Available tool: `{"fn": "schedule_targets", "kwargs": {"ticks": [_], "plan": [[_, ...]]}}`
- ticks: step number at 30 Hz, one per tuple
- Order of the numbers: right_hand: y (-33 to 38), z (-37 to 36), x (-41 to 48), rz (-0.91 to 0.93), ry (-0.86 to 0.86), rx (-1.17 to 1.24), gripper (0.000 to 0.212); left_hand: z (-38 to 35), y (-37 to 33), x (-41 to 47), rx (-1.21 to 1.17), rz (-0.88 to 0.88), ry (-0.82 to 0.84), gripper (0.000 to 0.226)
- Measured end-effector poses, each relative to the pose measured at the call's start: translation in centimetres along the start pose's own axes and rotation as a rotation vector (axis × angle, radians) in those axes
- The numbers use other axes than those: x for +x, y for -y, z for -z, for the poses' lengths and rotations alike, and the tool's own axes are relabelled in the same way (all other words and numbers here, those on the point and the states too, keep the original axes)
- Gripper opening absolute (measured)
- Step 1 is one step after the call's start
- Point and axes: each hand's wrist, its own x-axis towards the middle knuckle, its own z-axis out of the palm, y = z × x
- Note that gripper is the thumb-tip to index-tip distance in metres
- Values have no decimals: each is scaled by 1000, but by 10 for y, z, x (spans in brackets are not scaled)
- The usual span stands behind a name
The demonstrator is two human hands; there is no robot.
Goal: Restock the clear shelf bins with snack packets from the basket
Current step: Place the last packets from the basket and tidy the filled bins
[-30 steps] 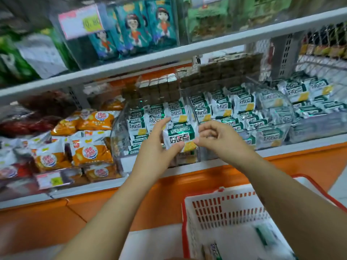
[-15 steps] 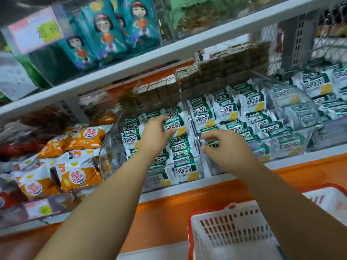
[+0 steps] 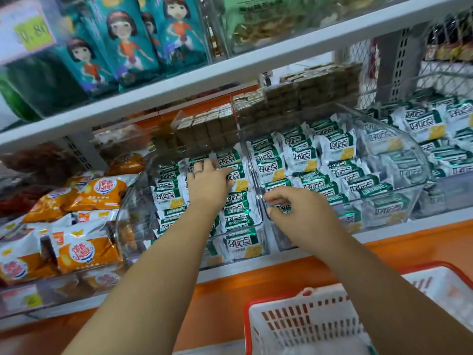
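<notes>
Left hand (image 3: pixel 208 184): fingers curled on a packet (image 3: pixel 239 179) in the left bin (image 3: pixel 133 201).
Right hand (image 3: pixel 300 215): fingers pinching another packet (image 3: pixel 281 208) at the right bin (image 3: pixel 409 160) front.

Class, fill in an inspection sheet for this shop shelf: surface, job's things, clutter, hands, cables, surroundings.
Surface: white shelf with an orange front, carrying clear bins.
Job's things: left bin and right bin both hold green packets; a white basket with a red rim sits below the shelf.
Clutter: orange packets to the left; brown blocks stacked behind the bins.
Hands: left hand rests on packets in the left bin, grip unclear; right hand pinches a single packet at the right bin's front edge.
Cables: nothing seen.
Surroundings: upper shelf with teal packets and a price tag.
</notes>
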Motion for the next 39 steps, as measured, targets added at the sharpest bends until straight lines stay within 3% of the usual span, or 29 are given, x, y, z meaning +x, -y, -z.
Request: {"fn": "schedule_targets", "kwargs": {"ticks": [5, 8, 10, 12, 16, 19, 20, 22, 24, 26, 31, 39], "plan": [[3, 3, -11, 108, -145, 21, 22, 21, -6, -19, -82, 20, 17, 54], [6, 6, -27, 272, -237, -16, 15, 32, -9, -60, -322, -47, -283, 37], [1, 1, -40, 298, -185, -52, 13, 34, -11, -99, -489, -153, -465, 26], [-10, -11, -55, 269, -94, -96, 12, 22, -13, -141, -625, -249, -508, 25], [-40, -46, -85, 81, 149, -259, 17, -39, -11, -206, -788, -190, -242, 21], [-71, -78, -112, -199, 336, -220, 10, -94, -4, -233, -720, -123, -28, 21], [-82, -89, -121, -279, 383, -207, 17, -110, -2, -240, -694, -120, 45, 25], [-109, -112, -137, -374, 492, -217, 34, -134, 1, -249, -636, -102, 181, 34], [-130, -132, -148, -441, 624, -214, 26, -152, 3, -252, -634, -72, 260, 40], [-143, -148, -156, -533, 729, -219, 19, -163, 1, -254, -717, -35, 258, 39], [-169, -187, -178, -500, 1013, -237, 49, -177, -5, -260, -875, 13, 182, 31], [-184, -212, -195, -431, 1032, -338, 47, -184, -3, -258, -990, 3, 180, 30]]}}
